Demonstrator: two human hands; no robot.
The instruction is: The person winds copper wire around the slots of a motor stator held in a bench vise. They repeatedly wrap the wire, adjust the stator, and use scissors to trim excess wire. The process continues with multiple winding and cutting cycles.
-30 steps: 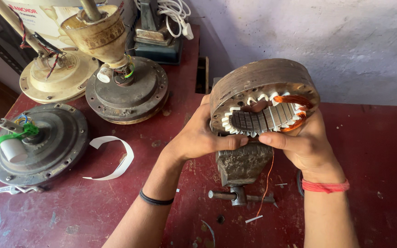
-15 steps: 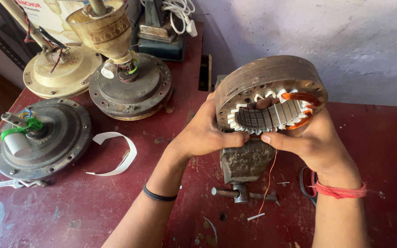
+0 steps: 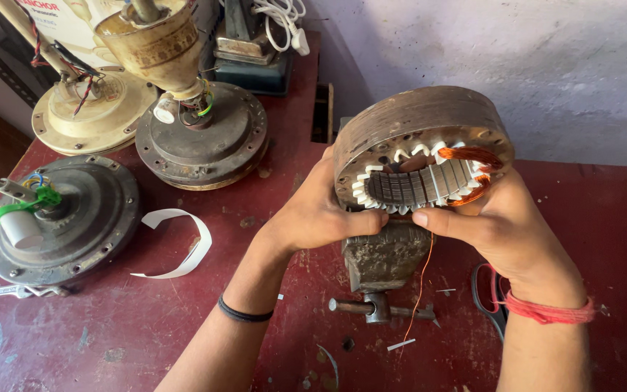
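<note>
Fingers of both hands clamp the stator's (image 3: 422, 145) rim above the vise (image 3: 382, 254), table (image 3: 146, 327) open leftward.

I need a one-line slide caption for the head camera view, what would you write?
Both hands, left hand and right hand, hold a round motor stator with copper winding above a bench vise on a red workbench.

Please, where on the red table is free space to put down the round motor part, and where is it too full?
Free: the red table right of the vise, up to the wall; also the front between the paper strip and the left forearm. Crowded: the back left, where three fan motors sit close together.
</note>
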